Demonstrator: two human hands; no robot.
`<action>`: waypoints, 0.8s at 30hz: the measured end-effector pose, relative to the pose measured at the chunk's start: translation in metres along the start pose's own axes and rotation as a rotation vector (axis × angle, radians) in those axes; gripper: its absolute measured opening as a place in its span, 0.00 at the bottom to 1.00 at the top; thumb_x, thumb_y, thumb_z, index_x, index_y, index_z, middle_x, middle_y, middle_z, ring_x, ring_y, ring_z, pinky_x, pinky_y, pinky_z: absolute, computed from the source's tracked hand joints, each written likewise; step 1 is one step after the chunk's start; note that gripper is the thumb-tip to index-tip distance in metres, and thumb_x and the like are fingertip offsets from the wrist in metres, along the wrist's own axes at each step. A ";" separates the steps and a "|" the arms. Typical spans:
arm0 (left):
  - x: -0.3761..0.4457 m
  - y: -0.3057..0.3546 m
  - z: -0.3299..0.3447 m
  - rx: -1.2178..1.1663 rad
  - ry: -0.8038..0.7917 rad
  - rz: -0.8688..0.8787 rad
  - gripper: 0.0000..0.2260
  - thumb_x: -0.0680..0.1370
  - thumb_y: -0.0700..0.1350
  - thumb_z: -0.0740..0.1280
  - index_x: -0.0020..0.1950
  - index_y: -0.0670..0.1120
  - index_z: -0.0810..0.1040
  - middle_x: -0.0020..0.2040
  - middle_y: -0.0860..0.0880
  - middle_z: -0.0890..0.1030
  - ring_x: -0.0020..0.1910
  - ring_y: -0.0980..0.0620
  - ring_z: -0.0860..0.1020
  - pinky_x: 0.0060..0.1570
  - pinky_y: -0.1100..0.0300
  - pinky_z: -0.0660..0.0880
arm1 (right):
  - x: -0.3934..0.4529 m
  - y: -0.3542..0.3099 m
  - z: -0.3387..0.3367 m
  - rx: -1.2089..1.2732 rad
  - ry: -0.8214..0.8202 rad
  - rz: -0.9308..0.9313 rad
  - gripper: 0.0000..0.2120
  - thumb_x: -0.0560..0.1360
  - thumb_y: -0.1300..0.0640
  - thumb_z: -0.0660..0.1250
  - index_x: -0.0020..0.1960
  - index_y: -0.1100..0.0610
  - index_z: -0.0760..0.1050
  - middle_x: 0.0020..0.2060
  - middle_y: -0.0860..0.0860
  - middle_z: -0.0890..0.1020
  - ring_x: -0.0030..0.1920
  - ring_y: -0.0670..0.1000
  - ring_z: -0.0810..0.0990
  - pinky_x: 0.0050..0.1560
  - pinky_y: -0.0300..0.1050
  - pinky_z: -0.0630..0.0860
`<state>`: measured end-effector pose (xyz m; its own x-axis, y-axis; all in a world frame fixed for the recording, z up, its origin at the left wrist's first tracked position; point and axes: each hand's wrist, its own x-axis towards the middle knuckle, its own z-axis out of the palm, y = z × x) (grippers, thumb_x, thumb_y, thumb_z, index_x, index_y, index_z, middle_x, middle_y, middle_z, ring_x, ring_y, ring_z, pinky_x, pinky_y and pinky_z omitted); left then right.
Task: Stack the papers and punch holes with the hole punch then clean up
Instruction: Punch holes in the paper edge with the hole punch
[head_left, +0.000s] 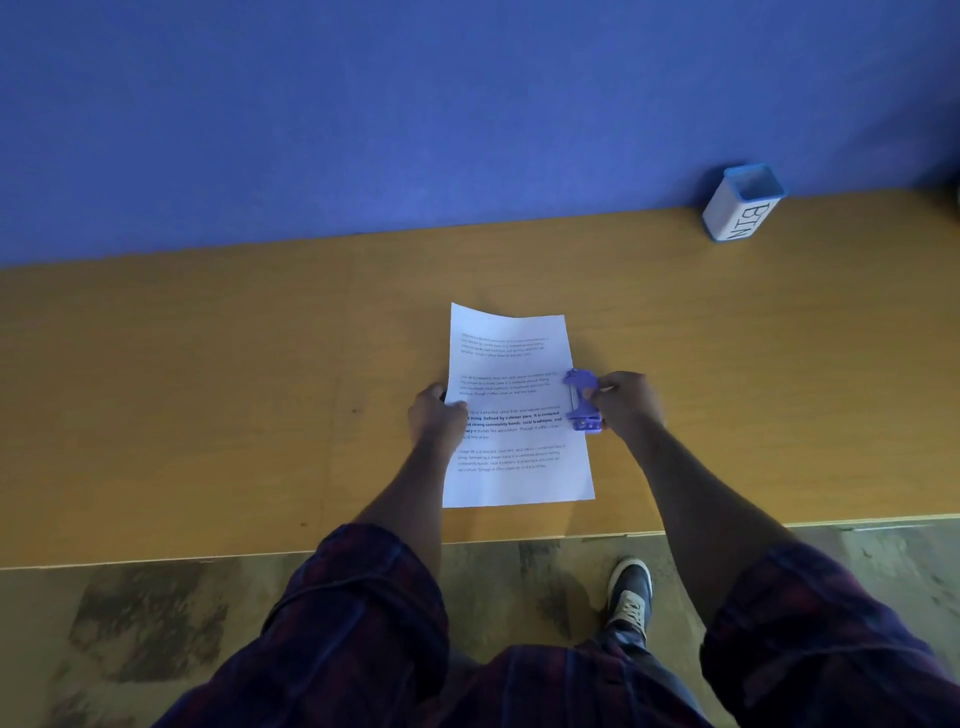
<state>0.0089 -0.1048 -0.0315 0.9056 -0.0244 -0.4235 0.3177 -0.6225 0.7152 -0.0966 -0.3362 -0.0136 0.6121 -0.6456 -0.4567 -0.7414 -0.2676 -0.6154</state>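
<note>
On the desk (208, 364), the papers (514, 415) lie roughly in the middle, and I take them as my landmark. Their near edge stops a little short of the desk's front edge, which runs just below them with the floor (156, 623) and one shoe (629, 592) beyond it. Their far edge curls up slightly at the left corner, with a band of bare wood between it and the blue wall (415, 104). To the left of the papers I see a wide stretch of open desk; to the right there is open wood as well, and far off to the upper right, against the wall, stands a white and blue bin (740, 203).

My left hand (438, 418) sits on the left edge of the papers about halfway along, fingers curled onto the sheet and pressing it down. The purple hole punch (583, 401) sits at the right edge of the papers, at about the same height, its body overlapping the margin. My right hand (626, 402) is closed around the punch from its outer side, fingers and thumb gripping it. Both forearms reach in from rolled plaid sleeves (353, 613).
</note>
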 end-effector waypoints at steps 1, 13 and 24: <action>-0.001 -0.001 0.000 -0.003 0.011 -0.002 0.09 0.76 0.40 0.66 0.50 0.54 0.80 0.43 0.56 0.81 0.35 0.60 0.78 0.27 0.67 0.70 | -0.001 0.001 0.001 0.026 0.007 -0.006 0.05 0.74 0.54 0.70 0.48 0.52 0.83 0.36 0.52 0.84 0.34 0.57 0.85 0.42 0.52 0.82; -0.001 -0.007 -0.010 0.108 0.269 0.138 0.09 0.77 0.35 0.60 0.47 0.49 0.68 0.42 0.50 0.80 0.35 0.49 0.76 0.27 0.65 0.64 | 0.009 0.023 -0.011 0.121 0.112 0.016 0.12 0.76 0.58 0.64 0.57 0.53 0.81 0.41 0.55 0.86 0.39 0.61 0.85 0.42 0.53 0.83; 0.004 -0.020 -0.014 -0.014 0.287 0.046 0.05 0.77 0.37 0.60 0.48 0.46 0.71 0.39 0.52 0.79 0.32 0.52 0.74 0.27 0.65 0.65 | 0.031 0.060 -0.075 0.085 0.417 0.193 0.18 0.79 0.56 0.58 0.65 0.50 0.79 0.56 0.59 0.83 0.55 0.64 0.80 0.52 0.52 0.77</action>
<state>0.0097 -0.0819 -0.0394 0.9609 0.1714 -0.2174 0.2768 -0.6150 0.7384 -0.1425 -0.4260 -0.0169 0.2892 -0.9149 -0.2817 -0.7952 -0.0658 -0.6028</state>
